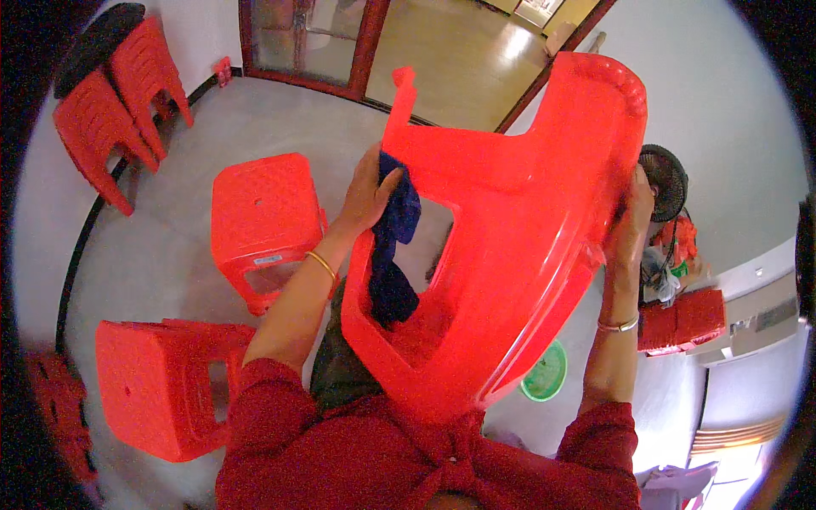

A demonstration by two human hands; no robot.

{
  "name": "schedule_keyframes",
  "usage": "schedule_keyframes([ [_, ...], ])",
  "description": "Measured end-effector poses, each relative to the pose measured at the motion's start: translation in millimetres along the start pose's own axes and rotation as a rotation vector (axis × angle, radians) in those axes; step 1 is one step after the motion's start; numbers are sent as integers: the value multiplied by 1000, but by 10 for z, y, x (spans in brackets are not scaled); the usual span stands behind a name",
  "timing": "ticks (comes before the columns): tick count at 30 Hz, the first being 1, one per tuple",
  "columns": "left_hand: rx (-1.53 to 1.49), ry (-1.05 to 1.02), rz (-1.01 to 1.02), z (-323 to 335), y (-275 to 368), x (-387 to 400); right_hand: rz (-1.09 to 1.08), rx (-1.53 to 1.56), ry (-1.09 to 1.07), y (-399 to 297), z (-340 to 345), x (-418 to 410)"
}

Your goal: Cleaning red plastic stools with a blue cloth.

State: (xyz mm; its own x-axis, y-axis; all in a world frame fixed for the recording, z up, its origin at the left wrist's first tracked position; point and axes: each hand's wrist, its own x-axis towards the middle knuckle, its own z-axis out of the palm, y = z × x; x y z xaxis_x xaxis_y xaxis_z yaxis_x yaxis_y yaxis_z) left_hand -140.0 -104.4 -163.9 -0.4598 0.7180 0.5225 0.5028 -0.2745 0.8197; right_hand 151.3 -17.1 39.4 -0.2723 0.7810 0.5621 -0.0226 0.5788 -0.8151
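Note:
A large red plastic seat (pixel 510 255) is held up tilted in front of my chest; whether it is a stool or a chair I cannot tell. My left hand (pixel 371 194) presses a dark blue cloth (pixel 400 207) against the frame at its left side. The cloth hangs down through an opening in the plastic. On the opposite side, my right hand (pixel 632 207) grips the outer edge, its fingers partly hidden behind it. To the left of the held seat, a square red plastic stool (pixel 264 210) stands on the floor.
More red stools (pixel 150 389) are at lower left. Stacked red chairs (pixel 95 115) stand along the left wall. A green basin (pixel 545 371) is on the floor at right, below a black fan (pixel 664 183) and a red box (pixel 683 320). A red-framed sliding door (pixel 366 51) is ahead.

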Motion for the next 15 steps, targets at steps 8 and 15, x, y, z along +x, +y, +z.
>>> schedule_keyframes([
  [8,240,-79,-114,-34,-126,-548,0,-110,27,84,67,194],
  [15,420,192,67,296,-7,-198,-131,-320,122,-48,169,67],
])
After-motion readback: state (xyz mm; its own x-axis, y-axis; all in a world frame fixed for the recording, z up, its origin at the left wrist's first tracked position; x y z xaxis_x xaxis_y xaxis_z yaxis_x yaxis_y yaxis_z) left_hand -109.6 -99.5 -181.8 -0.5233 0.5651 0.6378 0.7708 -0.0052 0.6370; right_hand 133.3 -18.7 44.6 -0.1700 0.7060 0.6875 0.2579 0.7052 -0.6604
